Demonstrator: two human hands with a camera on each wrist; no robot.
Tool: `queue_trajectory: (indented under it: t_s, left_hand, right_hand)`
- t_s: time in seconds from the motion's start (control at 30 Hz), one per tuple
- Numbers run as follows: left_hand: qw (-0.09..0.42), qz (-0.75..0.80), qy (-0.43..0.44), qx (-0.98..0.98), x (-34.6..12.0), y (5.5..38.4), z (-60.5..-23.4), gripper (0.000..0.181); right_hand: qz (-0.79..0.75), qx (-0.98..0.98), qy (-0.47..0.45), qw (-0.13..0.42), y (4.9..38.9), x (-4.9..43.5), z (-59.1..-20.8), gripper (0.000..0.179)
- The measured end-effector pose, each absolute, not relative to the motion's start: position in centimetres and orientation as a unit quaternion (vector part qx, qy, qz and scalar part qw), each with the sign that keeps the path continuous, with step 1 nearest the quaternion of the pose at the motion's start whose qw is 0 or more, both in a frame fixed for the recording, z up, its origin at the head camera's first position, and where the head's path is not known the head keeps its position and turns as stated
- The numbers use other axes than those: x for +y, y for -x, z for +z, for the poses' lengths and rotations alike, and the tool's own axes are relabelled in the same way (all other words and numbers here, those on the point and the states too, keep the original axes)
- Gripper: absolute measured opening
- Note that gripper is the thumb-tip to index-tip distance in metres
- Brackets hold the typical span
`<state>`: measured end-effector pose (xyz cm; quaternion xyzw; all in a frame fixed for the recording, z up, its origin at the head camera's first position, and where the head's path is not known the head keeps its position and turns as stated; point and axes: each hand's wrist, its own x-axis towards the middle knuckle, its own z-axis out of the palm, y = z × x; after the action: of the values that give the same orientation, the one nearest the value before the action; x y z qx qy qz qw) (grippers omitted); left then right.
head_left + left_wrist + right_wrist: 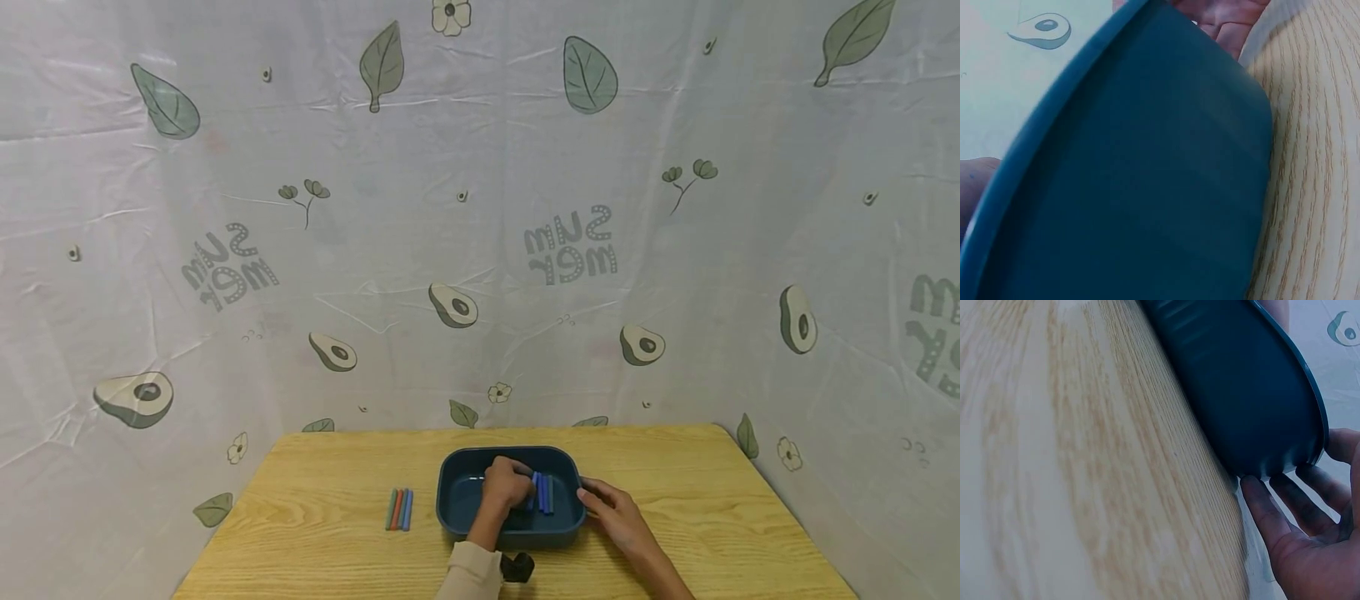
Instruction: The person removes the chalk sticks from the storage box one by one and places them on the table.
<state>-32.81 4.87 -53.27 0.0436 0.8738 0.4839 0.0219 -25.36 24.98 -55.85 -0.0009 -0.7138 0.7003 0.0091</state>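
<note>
A dark blue rectangular bin (513, 537) sits on the table. Into it reaches my left hand (507, 482), its fingers bent downward beside several slim blue sticks (545, 493) standing side by side. Those fingertips are hidden, so I cannot tell whether they hold a stick. In the left wrist view the bin's outer wall (1147, 150) covers most of the frame. My right hand (615, 512) touches the bin's right end from outside. In the right wrist view its fairly straight fingers (1304, 503) lie against the outer wall, with the thumb at the rim.
Left of the bin, a short row of green, red and blue sticks (399, 509) lies on the wooden table (315, 500). A small black object (517, 567) shows by the left sleeve. Behind the table hangs a pale sheet (390, 250) printed with avocados and leaves.
</note>
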Motion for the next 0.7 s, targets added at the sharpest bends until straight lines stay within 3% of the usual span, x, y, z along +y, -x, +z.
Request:
queue_trajectory:
  t_s: [0.47,0.7]
  left_hand:
    - [0.052,0.576,-0.053,0.814,3.6,32.2,-51.5,0.032]
    - [0.040,0.590,-0.061,0.804,1.7,31.9,-50.0,0.031]
  right_hand:
    - [0.685,-0.728,0.004,0.014,25.3,25.0,-55.7,0.053]
    - [0.676,-0.737,0.001,0.014,25.2,25.0,-55.6,0.053]
